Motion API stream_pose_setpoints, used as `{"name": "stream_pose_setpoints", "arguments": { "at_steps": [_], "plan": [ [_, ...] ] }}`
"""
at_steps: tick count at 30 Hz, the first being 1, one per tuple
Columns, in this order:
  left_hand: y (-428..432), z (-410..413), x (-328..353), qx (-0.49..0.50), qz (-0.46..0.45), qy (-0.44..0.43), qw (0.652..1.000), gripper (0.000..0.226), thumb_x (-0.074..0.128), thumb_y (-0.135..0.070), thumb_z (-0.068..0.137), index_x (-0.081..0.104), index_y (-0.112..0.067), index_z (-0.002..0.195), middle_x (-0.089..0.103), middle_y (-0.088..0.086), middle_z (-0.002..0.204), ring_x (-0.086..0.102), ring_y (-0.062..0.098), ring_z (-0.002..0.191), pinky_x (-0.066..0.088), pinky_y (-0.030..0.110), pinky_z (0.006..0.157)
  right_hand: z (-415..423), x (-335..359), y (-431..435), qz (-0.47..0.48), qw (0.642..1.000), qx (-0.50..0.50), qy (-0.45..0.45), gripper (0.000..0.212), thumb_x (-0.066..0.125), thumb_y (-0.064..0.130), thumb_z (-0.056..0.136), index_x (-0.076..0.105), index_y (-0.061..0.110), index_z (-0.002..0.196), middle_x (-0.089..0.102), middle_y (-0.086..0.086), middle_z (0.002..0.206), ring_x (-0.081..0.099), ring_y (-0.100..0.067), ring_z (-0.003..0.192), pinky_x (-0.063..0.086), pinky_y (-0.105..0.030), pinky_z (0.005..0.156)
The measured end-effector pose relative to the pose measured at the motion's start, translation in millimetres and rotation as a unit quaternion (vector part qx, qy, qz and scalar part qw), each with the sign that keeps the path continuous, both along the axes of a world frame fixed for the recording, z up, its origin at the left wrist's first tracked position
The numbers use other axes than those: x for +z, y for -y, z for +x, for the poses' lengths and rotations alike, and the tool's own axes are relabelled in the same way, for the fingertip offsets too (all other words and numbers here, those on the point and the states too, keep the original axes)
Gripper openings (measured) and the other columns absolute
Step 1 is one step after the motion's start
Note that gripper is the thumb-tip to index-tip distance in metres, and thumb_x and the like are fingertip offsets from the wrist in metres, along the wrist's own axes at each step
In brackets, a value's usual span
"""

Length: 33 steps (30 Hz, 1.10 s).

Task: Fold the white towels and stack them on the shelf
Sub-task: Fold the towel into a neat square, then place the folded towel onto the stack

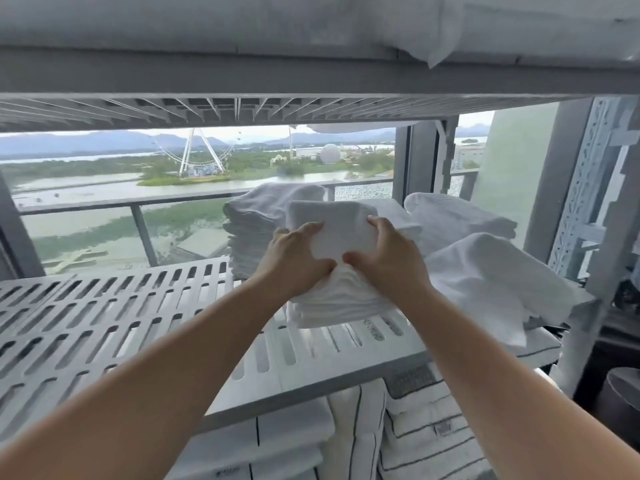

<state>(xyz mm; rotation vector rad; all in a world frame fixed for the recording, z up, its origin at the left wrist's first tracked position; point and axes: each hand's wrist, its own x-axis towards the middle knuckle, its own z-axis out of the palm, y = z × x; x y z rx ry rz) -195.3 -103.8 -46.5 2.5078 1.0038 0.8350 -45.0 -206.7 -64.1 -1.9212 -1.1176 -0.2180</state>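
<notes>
Head-worn view, forward and down, close over shelf (104, 306).

The folded towel (332, 230) is showing soft, matt white terry cloth with a fine nap, and the stack (339, 306) under it is showing the same cloth in ridged, layered edges. The shelf (104, 323) is looking like smooth, matt grey plastic, cut through with slots. At the shelf's right edge, the upright (585, 188) is showing perforated painted metal. Below the front edge, the striped linens (426, 434) are looking like flatter white cloth.
</notes>
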Motion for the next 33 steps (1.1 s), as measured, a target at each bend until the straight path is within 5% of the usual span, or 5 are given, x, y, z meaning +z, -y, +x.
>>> {"name": "stream_pose_setpoints", "arguments": {
  "at_steps": [7,17,22,28,33],
  "plan": [
    [-40,109,11,-0.038,0.017,0.026,0.999,0.082,0.078,-0.053,0.078,0.043,-0.041,0.151,0.053,0.014,0.136,0.058,0.031,0.120,0.041,0.028,0.095,97,23,-21,-0.024,0.997,-0.052,0.056,0.083,0.073,0.049,0.077,0.039,0.021,0.148,0.060,-0.009,0.131,0.055,-0.027,0.121,0.041,-0.035,0.095],
    [-103,220,59,-0.032,0.016,0.079,0.996,0.077,0.085,-0.042,0.074,0.056,-0.031,0.144,0.063,0.012,0.134,0.062,0.032,0.116,0.051,0.036,0.097,203,65,-88,-0.021,0.996,-0.069,0.057,0.079,0.069,0.045,0.082,0.036,0.022,0.150,0.060,-0.013,0.123,0.057,-0.031,0.114,0.036,-0.030,0.080],
    [-125,246,52,0.003,-0.046,0.116,0.992,0.069,0.086,-0.028,0.077,0.060,-0.022,0.140,0.068,0.014,0.125,0.067,0.032,0.106,0.055,0.041,0.095,237,61,-122,-0.033,0.998,-0.007,0.048,0.074,0.064,0.036,0.090,0.031,0.014,0.153,0.056,-0.020,0.131,0.053,-0.036,0.121,0.044,-0.040,0.096],
    [-137,251,32,0.059,-0.139,0.024,0.988,0.061,0.081,-0.031,0.084,0.062,-0.007,0.137,0.072,0.017,0.118,0.070,0.029,0.100,0.052,0.030,0.082,265,23,-144,-0.111,0.992,0.062,0.002,0.060,0.056,0.037,0.097,0.039,0.008,0.147,0.060,-0.019,0.134,0.055,-0.035,0.125,0.042,-0.036,0.102],
    [-118,252,34,0.127,-0.017,-0.088,0.988,0.044,0.064,-0.048,0.093,0.072,-0.018,0.124,0.073,0.011,0.117,0.066,0.028,0.109,0.047,0.029,0.090,277,15,-142,-0.078,0.991,0.104,-0.012,0.060,0.053,0.039,0.098,0.037,0.013,0.149,0.057,-0.015,0.140,0.051,-0.032,0.130,0.039,-0.035,0.105]
  ]
}}
